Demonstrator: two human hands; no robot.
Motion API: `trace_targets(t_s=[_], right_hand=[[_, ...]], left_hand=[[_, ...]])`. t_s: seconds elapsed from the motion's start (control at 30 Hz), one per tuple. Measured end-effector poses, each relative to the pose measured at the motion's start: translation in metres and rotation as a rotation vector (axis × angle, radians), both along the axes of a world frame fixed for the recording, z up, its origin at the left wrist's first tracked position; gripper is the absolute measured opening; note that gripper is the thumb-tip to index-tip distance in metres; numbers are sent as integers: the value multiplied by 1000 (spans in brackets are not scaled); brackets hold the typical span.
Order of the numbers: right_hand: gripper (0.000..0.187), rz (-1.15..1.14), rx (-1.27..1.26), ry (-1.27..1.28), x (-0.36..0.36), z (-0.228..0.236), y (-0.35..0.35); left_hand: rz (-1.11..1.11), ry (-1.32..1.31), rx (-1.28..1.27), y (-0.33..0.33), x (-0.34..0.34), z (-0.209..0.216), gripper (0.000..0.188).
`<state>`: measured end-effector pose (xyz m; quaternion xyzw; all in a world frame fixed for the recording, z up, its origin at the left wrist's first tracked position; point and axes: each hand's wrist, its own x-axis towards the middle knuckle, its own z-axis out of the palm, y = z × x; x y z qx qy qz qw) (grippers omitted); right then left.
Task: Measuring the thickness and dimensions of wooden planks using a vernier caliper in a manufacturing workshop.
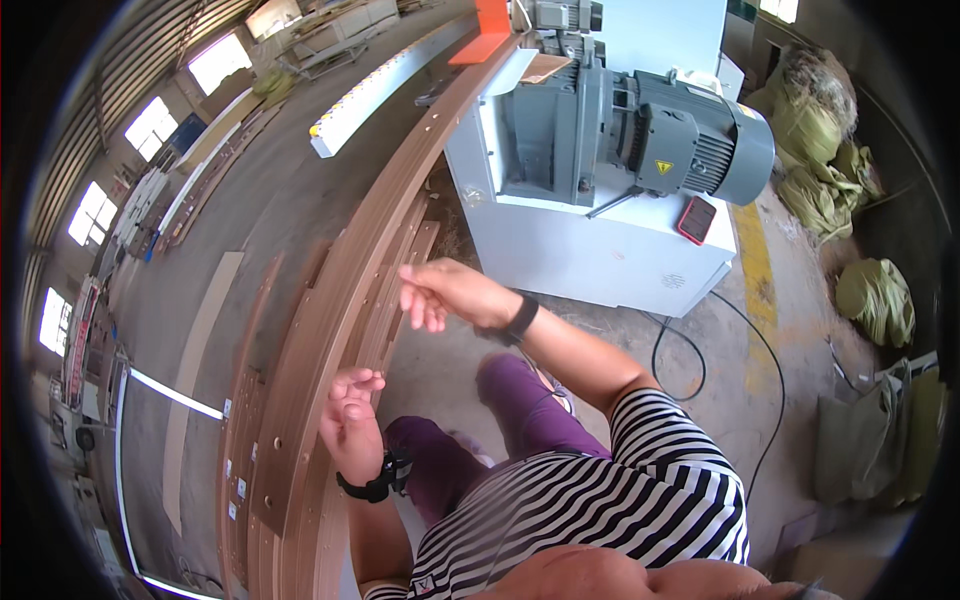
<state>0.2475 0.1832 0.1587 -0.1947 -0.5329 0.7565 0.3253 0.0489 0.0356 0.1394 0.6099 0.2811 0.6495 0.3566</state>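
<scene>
Long brown planks with small holes (343,300) run from the near left up to the machine, stacked several deep. My left hand (352,425) is beside the near part of the stack, palm up, its fingers loosely bent with nothing seen in them. Farther along, my right hand (450,292) reaches over the planks' right edge. Its fingers hang down, partly spread, and no held thing shows. Whether either hand touches the wood is hard to tell. Dark bands circle both wrists.
A pale machine cabinet (590,250) carries grey motors (690,135) and a red-edged phone (696,220). Black cable (775,400) loops over the floor to the right. Green-yellow sacks (875,300) lie at the far right. A white beam (380,85) and an orange guard (485,40) stand ahead.
</scene>
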Motion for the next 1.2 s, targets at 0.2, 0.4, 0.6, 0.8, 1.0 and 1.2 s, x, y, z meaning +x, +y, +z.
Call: trace_targets(t_s=[0.2, 0.4, 0.6, 0.8, 1.0, 1.2], right_hand=[[35, -116, -66, -85, 2, -68, -21], [31, -171, -124, -166, 0, -85, -26], [28, -231, -111, -130, -1, -74, -19], [29, -256, -89, -32, -7, -58, -14], [31, -268, -72, 16, -13, -42, -11], [33, -263, -61, 33, -16, -26, -8]], left_hand=[[-30, -205, -32, -3, 0, 4, 21], [-38, -246, -13, -6, -14, -4, 40], [54, -324, -77, -30, -8, 20, 107], [181, -285, -74, -45, -4, 17, 105], [162, -302, -102, -49, -8, 16, 103], [505, -158, -195, -60, -22, 6, 88]])
